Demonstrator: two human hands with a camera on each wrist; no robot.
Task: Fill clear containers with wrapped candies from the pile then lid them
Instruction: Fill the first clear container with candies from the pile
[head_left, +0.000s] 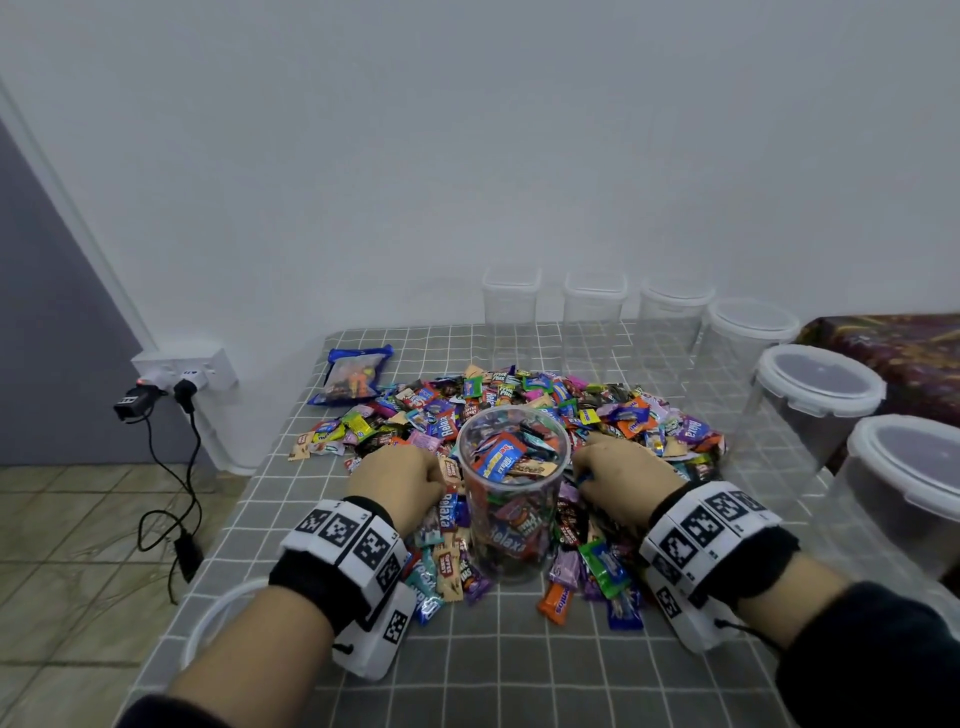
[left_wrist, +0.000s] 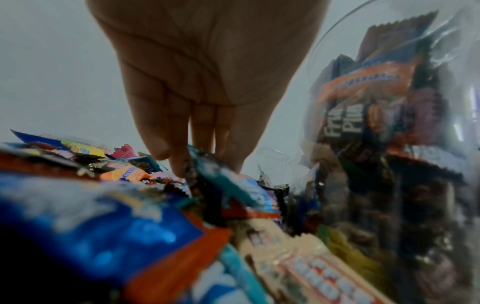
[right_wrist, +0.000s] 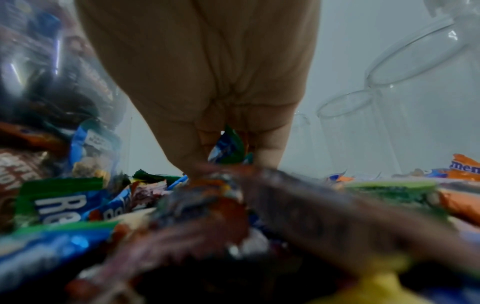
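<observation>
A clear round container (head_left: 511, 488) stands open-topped in the middle of the candy pile (head_left: 519, 400), packed with wrapped candies almost to its rim. My left hand (head_left: 410, 467) is down in the pile against its left side. In the left wrist view that hand (left_wrist: 207, 164) has fingers and thumb closed on a teal wrapped candy (left_wrist: 228, 185). My right hand (head_left: 608, 465) is in the pile on the container's right side. In the right wrist view it (right_wrist: 226, 152) is curled round a blue and green candy (right_wrist: 230, 147). A white-rimmed lid (head_left: 228, 594) lies at the table's front left edge.
Several empty lidded clear containers line the back (head_left: 510, 301) and right side (head_left: 815, 395) of the grey checked table (head_left: 519, 665). A blue candy bag (head_left: 356, 374) lies at the back left. A wall socket with plugs and cables (head_left: 182, 371) is left of the table.
</observation>
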